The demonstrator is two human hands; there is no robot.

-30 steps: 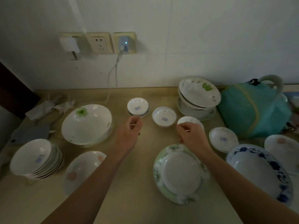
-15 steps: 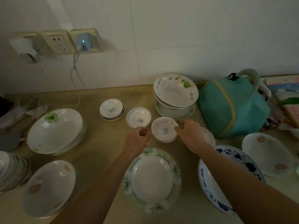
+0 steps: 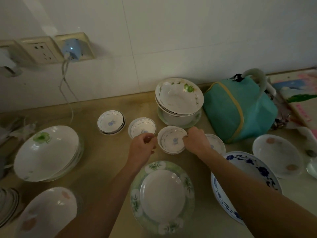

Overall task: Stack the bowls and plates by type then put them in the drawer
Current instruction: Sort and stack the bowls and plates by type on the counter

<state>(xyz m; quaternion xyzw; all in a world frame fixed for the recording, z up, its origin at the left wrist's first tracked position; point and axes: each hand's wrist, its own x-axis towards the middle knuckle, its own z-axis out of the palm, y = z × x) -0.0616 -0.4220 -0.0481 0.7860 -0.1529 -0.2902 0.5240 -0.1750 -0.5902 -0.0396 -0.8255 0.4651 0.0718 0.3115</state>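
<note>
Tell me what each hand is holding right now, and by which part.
The right hand pinches the small bowl by its right rim. The left hand looks curled at another small bowl's near rim; grip unclear.

right hand (image 3: 195, 143) pinches small bowl stack (image 3: 172, 140) rim | left hand (image 3: 143, 149) curled beside it | beige counter (image 3: 103, 157)

Counter rear: stacked deep bowls (image 3: 179, 98) are sitting left of the lunch bag (image 3: 238, 107).
Centre: three small bowl stacks (image 3: 111, 121) (image 3: 142, 127) (image 3: 172, 140) are lying in a row.
Front: rimmed plate (image 3: 162, 196) is lying before them.
</note>
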